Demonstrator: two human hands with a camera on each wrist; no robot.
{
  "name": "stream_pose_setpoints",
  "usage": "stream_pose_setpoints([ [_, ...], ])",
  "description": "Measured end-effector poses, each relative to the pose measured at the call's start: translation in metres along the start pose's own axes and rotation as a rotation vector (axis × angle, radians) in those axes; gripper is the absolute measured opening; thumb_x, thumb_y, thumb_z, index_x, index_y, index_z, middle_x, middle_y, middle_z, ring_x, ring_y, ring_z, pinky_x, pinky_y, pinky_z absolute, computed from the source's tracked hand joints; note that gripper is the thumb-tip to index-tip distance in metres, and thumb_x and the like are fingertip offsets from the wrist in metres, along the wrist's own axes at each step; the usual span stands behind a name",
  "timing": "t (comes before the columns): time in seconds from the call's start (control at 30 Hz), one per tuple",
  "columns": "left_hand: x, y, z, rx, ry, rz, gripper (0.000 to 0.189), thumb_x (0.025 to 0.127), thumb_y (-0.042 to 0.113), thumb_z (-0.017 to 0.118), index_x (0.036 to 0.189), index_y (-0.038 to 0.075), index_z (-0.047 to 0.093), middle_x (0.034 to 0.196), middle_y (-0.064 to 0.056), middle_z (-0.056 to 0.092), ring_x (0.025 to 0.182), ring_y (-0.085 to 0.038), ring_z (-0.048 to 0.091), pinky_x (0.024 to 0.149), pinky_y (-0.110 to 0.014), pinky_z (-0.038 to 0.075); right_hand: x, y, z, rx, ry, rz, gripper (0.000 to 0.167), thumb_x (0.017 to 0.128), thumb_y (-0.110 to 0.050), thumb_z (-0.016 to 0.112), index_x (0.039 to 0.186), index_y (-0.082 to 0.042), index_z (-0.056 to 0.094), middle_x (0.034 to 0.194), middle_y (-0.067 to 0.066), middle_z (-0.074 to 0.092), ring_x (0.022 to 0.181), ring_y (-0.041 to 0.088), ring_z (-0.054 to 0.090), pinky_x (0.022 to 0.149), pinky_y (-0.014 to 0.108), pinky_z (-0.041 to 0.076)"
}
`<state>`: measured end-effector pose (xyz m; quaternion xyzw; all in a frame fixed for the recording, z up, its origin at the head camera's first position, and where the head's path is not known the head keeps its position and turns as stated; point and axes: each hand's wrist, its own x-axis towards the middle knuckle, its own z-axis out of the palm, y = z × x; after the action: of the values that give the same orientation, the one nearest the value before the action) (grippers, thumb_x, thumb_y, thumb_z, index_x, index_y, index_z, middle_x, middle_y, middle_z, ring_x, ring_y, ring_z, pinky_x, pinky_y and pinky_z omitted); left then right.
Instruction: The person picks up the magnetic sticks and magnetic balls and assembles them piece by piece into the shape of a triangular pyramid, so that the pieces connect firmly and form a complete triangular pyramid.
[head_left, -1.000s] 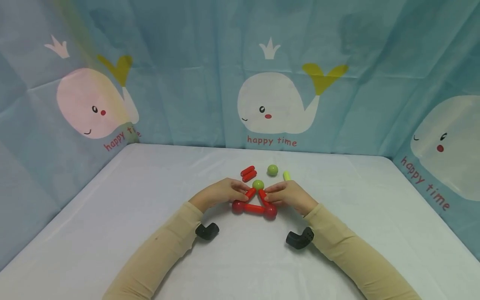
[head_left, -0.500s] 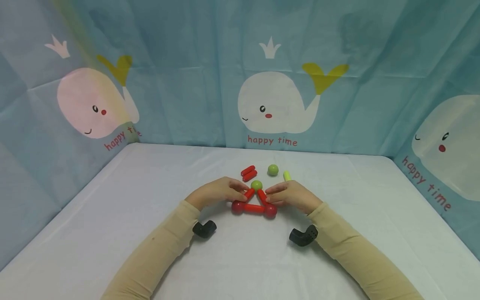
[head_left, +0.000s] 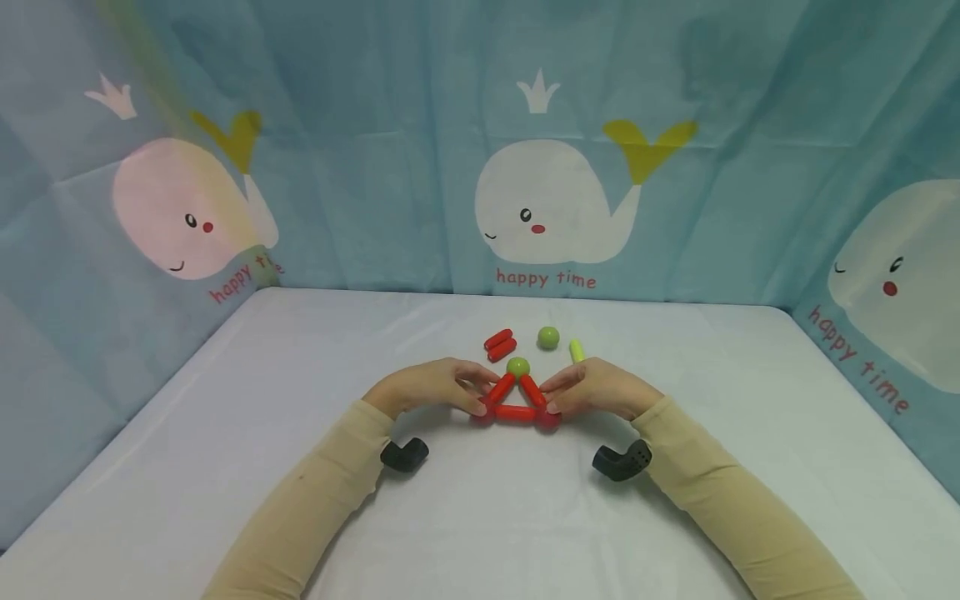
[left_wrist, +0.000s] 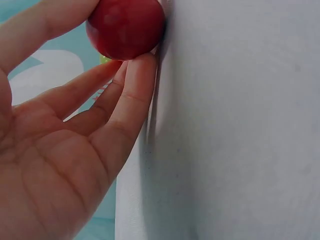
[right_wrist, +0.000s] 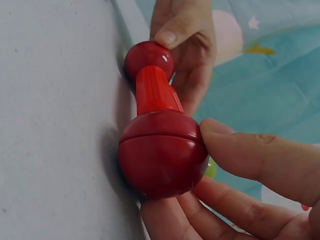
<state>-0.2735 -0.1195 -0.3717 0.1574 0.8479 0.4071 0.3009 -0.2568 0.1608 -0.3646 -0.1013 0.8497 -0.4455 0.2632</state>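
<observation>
White table [head_left: 480, 525], lower frame. Just below frame centre, your left hand [head_left: 431, 387] pinches one red ball [left_wrist: 125, 27], your right hand [head_left: 603, 389] a second red ball [right_wrist: 164, 165]. Three red rods [head_left: 515, 413] and one green ball [head_left: 518, 367] complete that triangle. Just above it: two loose red rods [head_left: 501, 349], one loose green ball [head_left: 548, 337], one yellow-green rod [head_left: 577, 351].

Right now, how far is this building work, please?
A triangle looks done: three red rods, two red balls, one green ball. The left hand and right hand each pinch a red ball. Possibly remaining: two loose red rods, a second green ball and a lime rod, lying apart.
</observation>
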Motion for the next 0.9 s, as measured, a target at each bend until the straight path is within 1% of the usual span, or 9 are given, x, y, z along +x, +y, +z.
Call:
stream_pose_setpoints([
  [0.23, 0.001, 0.002, 0.003, -0.009, 0.009, 0.015, 0.057, 0.083, 0.027, 0.076, 0.137, 0.022, 0.059, 0.127, -0.002, 0.064, 0.118, -0.02, 0.055, 0.103, -0.046, 0.046, -0.002, 0.001, -0.005, -0.04, 0.024, 0.01, 0.037, 0.084, -0.025, 0.077, 0.117, -0.01, 0.073, 0.105, 0.001, 0.077, 0.096, 0.014, 0.067, 0.093, 0.039, 0.049],
  [0.33, -0.001, 0.001, 0.005, -0.014, 0.01, 0.008, 0.058, 0.084, 0.027, 0.075, 0.138, 0.022, 0.058, 0.128, -0.002, 0.063, 0.119, -0.019, 0.055, 0.103, -0.046, 0.046, -0.003, -0.001, -0.004, -0.044, 0.024, 0.008, 0.035, 0.084, -0.024, 0.077, 0.115, -0.009, 0.074, 0.103, 0.002, 0.077, 0.092, 0.013, 0.068, 0.09, 0.036, 0.051],
  [0.4, -0.002, 0.001, 0.006, -0.018, 0.013, 0.004, 0.058, 0.084, 0.027, 0.075, 0.138, 0.022, 0.057, 0.129, -0.002, 0.063, 0.119, -0.019, 0.055, 0.104, -0.046, 0.046, -0.003, -0.002, -0.005, -0.058, 0.041, -0.003, 0.034, 0.084, -0.024, 0.077, 0.114, -0.008, 0.074, 0.103, 0.002, 0.076, 0.088, 0.013, 0.068, 0.087, 0.033, 0.053],
  [0.47, -0.002, 0.002, 0.006, -0.025, 0.016, 0.003, 0.058, 0.084, 0.028, 0.076, 0.139, 0.022, 0.057, 0.129, -0.002, 0.063, 0.119, -0.019, 0.055, 0.104, -0.047, 0.046, -0.004, -0.004, -0.008, -0.057, 0.094, -0.014, 0.034, 0.085, -0.024, 0.077, 0.114, -0.006, 0.073, 0.105, 0.004, 0.076, 0.086, 0.013, 0.068, 0.085, 0.032, 0.055],
  [0.53, -0.002, 0.002, 0.007, -0.029, 0.017, 0.005, 0.058, 0.084, 0.029, 0.076, 0.139, 0.022, 0.057, 0.129, -0.001, 0.063, 0.119, -0.019, 0.055, 0.104, -0.046, 0.045, -0.007, -0.005, -0.013, -0.043, 0.172, -0.029, 0.037, 0.086, -0.025, 0.076, 0.116, -0.004, 0.071, 0.108, 0.006, 0.074, 0.088, 0.015, 0.07, 0.086, 0.033, 0.056],
  [0.6, -0.001, 0.002, 0.007, -0.031, 0.019, 0.005, 0.058, 0.084, 0.029, 0.076, 0.139, 0.022, 0.057, 0.129, -0.002, 0.062, 0.119, -0.019, 0.055, 0.104, -0.046, 0.045, -0.009, -0.005, -0.02, -0.019, 0.25, -0.044, 0.04, 0.088, -0.026, 0.075, 0.12, -0.003, 0.069, 0.114, 0.009, 0.073, 0.093, 0.019, 0.071, 0.091, 0.037, 0.055],
  [0.67, -0.001, 0.001, 0.008, -0.036, 0.019, 0.002, 0.058, 0.084, 0.028, 0.076, 0.139, 0.022, 0.057, 0.129, -0.001, 0.062, 0.119, -0.019, 0.055, 0.105, -0.047, 0.045, -0.01, -0.003, -0.026, 0.002, 0.306, -0.056, 0.042, 0.089, -0.028, 0.074, 0.122, -0.003, 0.068, 0.119, 0.011, 0.072, 0.1, 0.022, 0.071, 0.097, 0.04, 0.053],
  [0.77, -0.003, 0.002, 0.008, -0.039, 0.023, -0.002, 0.058, 0.083, 0.026, 0.076, 0.138, 0.022, 0.057, 0.128, -0.001, 0.063, 0.118, -0.019, 0.055, 0.105, -0.048, 0.045, -0.01, 0.002, -0.034, 0.013, 0.342, -0.074, 0.046, 0.09, -0.029, 0.072, 0.126, -0.001, 0.065, 0.128, 0.015, 0.067, 0.106, 0.025, 0.07, 0.101, 0.043, 0.051],
  [0.9, -0.004, 0.002, 0.007, -0.034, 0.024, 0.001, 0.059, 0.083, 0.026, 0.077, 0.138, 0.021, 0.057, 0.128, -0.001, 0.063, 0.117, -0.019, 0.055, 0.103, -0.047, 0.046, -0.006, 0.006, -0.041, 0.054, 0.368, -0.06, 0.05, 0.092, -0.027, 0.069, 0.132, 0.001, 0.059, 0.136, 0.019, 0.061, 0.112, 0.025, 0.067, 0.1, 0.039, 0.053],
])
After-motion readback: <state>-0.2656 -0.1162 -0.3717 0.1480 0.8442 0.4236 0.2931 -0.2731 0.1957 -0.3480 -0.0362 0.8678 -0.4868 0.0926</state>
